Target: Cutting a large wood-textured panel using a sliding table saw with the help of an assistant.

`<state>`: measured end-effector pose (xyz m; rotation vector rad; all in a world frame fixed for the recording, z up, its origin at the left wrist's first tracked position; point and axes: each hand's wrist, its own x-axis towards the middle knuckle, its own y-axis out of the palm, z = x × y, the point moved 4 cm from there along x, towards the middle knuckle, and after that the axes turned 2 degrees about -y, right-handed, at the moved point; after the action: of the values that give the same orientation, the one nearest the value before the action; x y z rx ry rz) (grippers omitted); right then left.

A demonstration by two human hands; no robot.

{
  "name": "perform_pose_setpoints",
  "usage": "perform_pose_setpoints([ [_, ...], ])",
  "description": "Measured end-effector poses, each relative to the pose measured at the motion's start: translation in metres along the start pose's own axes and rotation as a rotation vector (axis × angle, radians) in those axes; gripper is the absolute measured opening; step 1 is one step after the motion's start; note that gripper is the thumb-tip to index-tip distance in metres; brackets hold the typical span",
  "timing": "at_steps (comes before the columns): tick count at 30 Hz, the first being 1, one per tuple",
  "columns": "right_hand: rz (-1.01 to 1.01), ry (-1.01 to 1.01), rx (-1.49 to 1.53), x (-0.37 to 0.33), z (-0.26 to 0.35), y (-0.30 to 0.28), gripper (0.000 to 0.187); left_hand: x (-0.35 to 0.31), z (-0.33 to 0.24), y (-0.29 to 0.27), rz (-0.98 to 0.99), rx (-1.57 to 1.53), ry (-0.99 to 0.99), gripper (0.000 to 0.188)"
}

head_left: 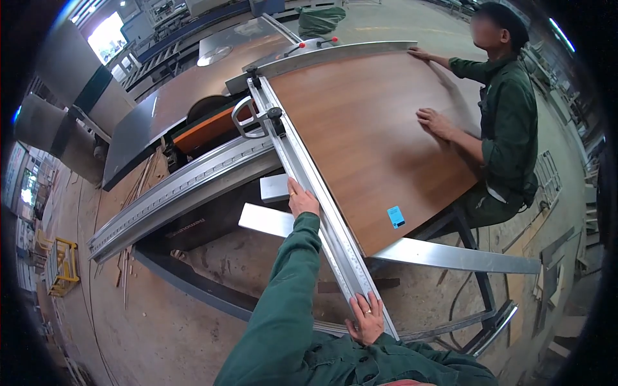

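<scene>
A long aluminium crosscut fence (327,231) runs from the sliding table saw toward my body. My left hand (304,201) grips its left edge partway along, arm stretched forward. Close to my waist, my right hand (367,320) is closed over the fence's near end, a ring on one finger. Against the fence's right side lies a large brown wood-grain panel (373,122) with a blue label (396,217) near its near corner. Across the panel, a co-worker in dark green (515,122) rests one hand (438,123) on its surface and the other (421,55) at its far edge.
The saw has an orange guard strip (209,130), a looped metal handle (248,119) and a slotted sliding rail (174,188). A bare metal support arm (463,256) sticks out under the panel. Offcuts lie on the concrete floor; a yellow frame (62,267) stands at far left.
</scene>
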<state>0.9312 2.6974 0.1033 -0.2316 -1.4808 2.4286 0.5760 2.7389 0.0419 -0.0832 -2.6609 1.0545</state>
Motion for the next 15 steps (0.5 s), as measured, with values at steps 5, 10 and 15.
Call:
perform_pose_setpoints([
  [5,-0.001,-0.004,0.016,-0.0001,0.0031,0.0024,0.066,0.0002,0.0018,-0.0053,-0.027,0.002,0.025,0.063],
  [10,-0.020,-0.007,0.002,-0.0015,0.0039,0.0020,0.065,-0.0013,-0.0010,-0.0051,-0.043,-0.021,0.025,0.063],
  [15,-0.029,-0.004,-0.003,-0.0016,0.0048,0.0032,0.064,0.0021,0.0033,-0.0033,-0.026,-0.002,0.010,0.063],
])
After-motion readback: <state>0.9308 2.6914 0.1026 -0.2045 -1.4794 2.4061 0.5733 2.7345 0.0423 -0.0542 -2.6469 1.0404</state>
